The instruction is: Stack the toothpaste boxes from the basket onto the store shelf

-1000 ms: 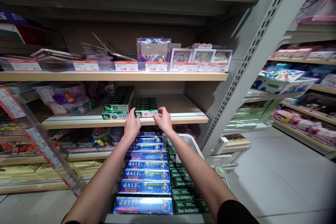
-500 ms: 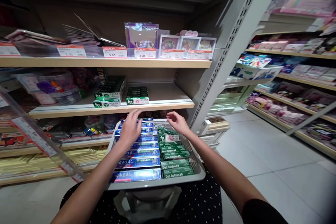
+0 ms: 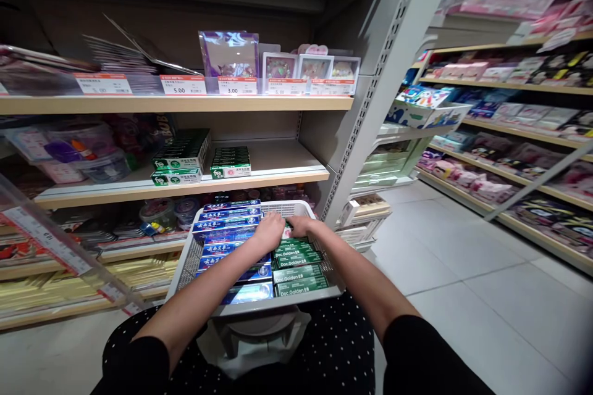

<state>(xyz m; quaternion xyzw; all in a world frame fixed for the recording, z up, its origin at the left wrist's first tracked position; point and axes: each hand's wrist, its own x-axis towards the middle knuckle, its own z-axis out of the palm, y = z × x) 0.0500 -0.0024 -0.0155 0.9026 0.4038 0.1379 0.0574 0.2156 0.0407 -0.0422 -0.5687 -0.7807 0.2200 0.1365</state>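
Observation:
A light grey basket [image 3: 181,271] rests in front of my knees, holding a row of blue toothpaste boxes [image 3: 230,236] on the left and green toothpaste boxes [image 3: 299,276] on the right. My left hand [image 3: 271,232] is closed at the far end of the green row, with its forearm crossing over the blue boxes. Close beside it, my right hand [image 3: 301,226] curls around the other end of the same green boxes. Most of what the two hands grip is hidden; a small pale box end shows between them.
Two stacks of green boxes, a taller left stack [image 3: 181,157] and a lower right stack [image 3: 230,162], stand on the middle shelf [image 3: 278,170] ahead. Clear plastic tubs [image 3: 88,148] sit to their left. A metal shelf upright [image 3: 370,89] rises at the right, beside the tiled floor [image 3: 445,259].
Both hands, earlier raised and open above the basket's far end, have come down and together onto the green toothpaste boxes. The view has shifted slightly to the right.

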